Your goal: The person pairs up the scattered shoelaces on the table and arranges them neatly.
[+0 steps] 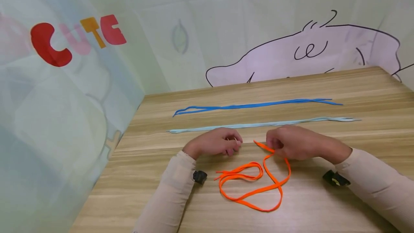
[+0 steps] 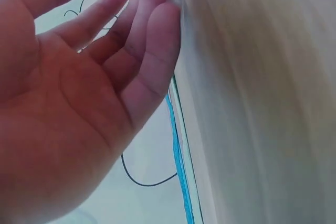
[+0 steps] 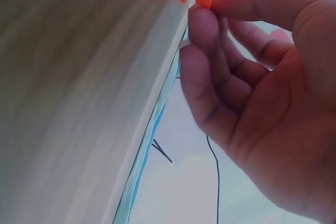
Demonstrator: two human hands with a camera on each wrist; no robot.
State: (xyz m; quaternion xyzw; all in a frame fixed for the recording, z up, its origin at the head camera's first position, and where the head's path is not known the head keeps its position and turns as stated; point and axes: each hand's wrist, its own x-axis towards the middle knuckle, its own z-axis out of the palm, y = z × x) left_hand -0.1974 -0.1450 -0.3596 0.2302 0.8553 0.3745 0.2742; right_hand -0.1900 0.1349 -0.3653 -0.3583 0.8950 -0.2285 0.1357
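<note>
The right hand (image 1: 292,142) pinches a long, flat orange fabric lace (image 1: 278,185); the left hand (image 1: 214,142), fingers loosely bent, is nearby

On the head view I see a desk (image 1: 119,190) with light wood grain running across it. Toward its far side I make out a blue shoelace (image 1: 249,106) stretched sideways, its strands mostly side by side. A pale blue shoelace (image 1: 249,125) lies nearer me, roughly parallel and apart. Nearest, an orange shoelace (image 1: 258,191) spreads in loose loops, crossing itself.
</note>
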